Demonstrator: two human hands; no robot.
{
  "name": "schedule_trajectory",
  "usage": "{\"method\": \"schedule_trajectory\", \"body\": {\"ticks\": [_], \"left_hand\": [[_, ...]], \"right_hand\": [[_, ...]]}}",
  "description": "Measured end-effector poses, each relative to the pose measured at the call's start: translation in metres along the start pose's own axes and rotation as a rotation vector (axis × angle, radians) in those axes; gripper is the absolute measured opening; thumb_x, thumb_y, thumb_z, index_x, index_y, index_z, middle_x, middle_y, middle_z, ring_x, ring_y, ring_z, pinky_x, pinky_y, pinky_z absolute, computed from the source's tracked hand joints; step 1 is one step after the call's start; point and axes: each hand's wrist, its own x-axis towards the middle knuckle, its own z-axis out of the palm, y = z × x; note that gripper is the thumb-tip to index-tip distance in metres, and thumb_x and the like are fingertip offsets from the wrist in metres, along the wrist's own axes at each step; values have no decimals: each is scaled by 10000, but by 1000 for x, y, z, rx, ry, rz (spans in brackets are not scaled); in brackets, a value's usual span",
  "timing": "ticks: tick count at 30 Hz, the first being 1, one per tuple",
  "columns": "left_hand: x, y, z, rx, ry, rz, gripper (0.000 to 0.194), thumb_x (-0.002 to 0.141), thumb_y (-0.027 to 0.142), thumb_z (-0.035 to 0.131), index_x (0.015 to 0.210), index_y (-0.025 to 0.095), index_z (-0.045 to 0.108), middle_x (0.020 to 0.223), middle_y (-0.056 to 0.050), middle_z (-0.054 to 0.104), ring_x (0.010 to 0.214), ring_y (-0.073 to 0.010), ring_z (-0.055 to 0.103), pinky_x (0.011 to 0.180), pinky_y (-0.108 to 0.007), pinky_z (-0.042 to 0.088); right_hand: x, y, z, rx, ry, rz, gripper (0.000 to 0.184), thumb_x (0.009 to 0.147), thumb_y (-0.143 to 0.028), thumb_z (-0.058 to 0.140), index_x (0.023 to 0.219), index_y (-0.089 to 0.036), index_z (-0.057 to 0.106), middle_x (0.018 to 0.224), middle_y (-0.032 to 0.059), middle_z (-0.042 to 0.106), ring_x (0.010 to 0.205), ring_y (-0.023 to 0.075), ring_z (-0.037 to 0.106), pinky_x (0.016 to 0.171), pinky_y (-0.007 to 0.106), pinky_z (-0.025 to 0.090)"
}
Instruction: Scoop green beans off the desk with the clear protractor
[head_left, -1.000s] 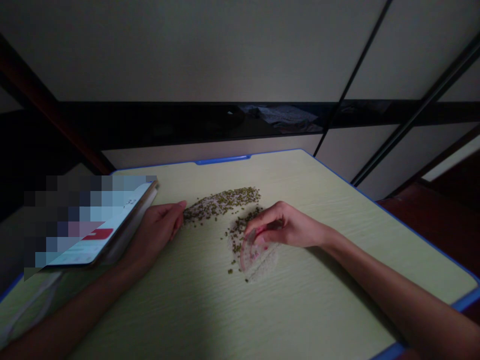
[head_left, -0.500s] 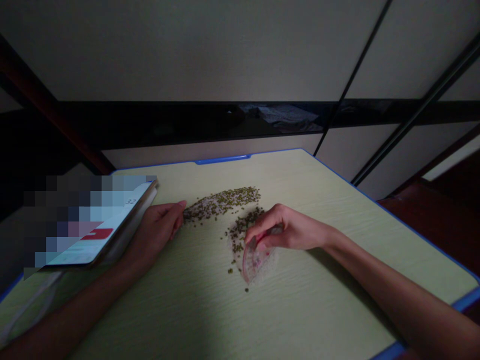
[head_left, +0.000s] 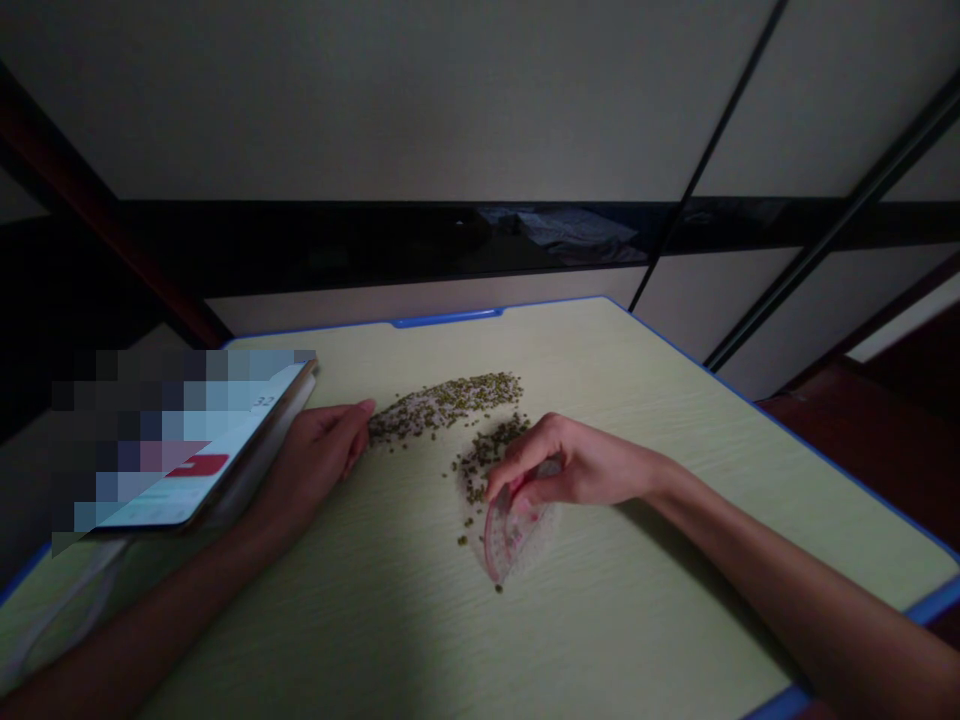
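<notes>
My right hand (head_left: 559, 460) pinches a clear protractor (head_left: 511, 535) with a pinkish edge and stands it tilted on the table. Its lower tip is right by a single stray mung bean (head_left: 499, 589). Beside and partly behind these fingers lies a smaller heap of mung beans (head_left: 491, 445) with pale grains, some of it hidden by the hand. Farther back, a long pile of green mung beans mixed with pale grains (head_left: 450, 405) stretches leftward to my left hand (head_left: 330, 440). That hand is closed at the pile's left end; whatever its fingers hold is hidden.
A tablet (head_left: 225, 450) leans at the left, its screen partly blurred out, with a white cable (head_left: 64, 605) below it. The pale table (head_left: 360, 620) has a blue rim and a blue handle (head_left: 448, 319) at the back. Cabinet doors (head_left: 390, 100) stand behind.
My right hand has drawn the protractor slightly toward me, and the stray bean at its tip has shifted the same way. The left hand stays in place.
</notes>
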Motion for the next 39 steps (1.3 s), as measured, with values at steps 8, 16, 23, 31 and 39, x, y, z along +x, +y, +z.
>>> {"method": "schedule_trajectory", "body": {"ticks": [8, 16, 23, 31, 39], "left_hand": [[1, 0, 0, 13, 13, 26, 418, 720, 449, 427, 385, 208, 364, 321, 70, 323, 369, -89, 323, 448, -227, 259], [1, -2, -1, 12, 10, 21, 419, 726, 453, 424, 392, 207, 364, 320, 71, 324, 371, -88, 321, 447, -224, 258], [2, -3, -1, 11, 6, 29, 426, 730, 458, 419, 390, 207, 366, 322, 70, 323, 374, -91, 328, 450, -227, 266], [0, -1, 0, 28, 8, 6, 420, 727, 458, 418, 396, 206, 369, 328, 68, 333, 373, -91, 324, 440, -226, 255], [1, 0, 0, 14, 14, 9, 415, 717, 455, 426, 389, 209, 359, 321, 70, 324, 368, -89, 317, 437, -224, 254]], "right_hand": [[0, -1, -1, 7, -26, -19, 211, 730, -116, 630, 928, -81, 697, 728, 53, 671, 629, 101, 586, 559, 194, 475], [2, -2, 5, 8, -51, -4, 222, 747, -117, 613, 945, -51, 686, 740, 73, 667, 639, 110, 578, 590, 215, 479], [13, -3, 17, -8, 19, -69, 196, 780, -102, 570, 936, -60, 682, 764, 71, 665, 683, 122, 590, 629, 225, 483], [23, 0, 25, -175, 125, -250, 209, 822, -175, 547, 968, -100, 676, 801, 65, 666, 701, 119, 590, 656, 215, 464], [19, -1, 24, -176, 102, -253, 209, 824, -167, 543, 968, -95, 676, 784, 74, 673, 692, 123, 593, 644, 221, 463]]}}
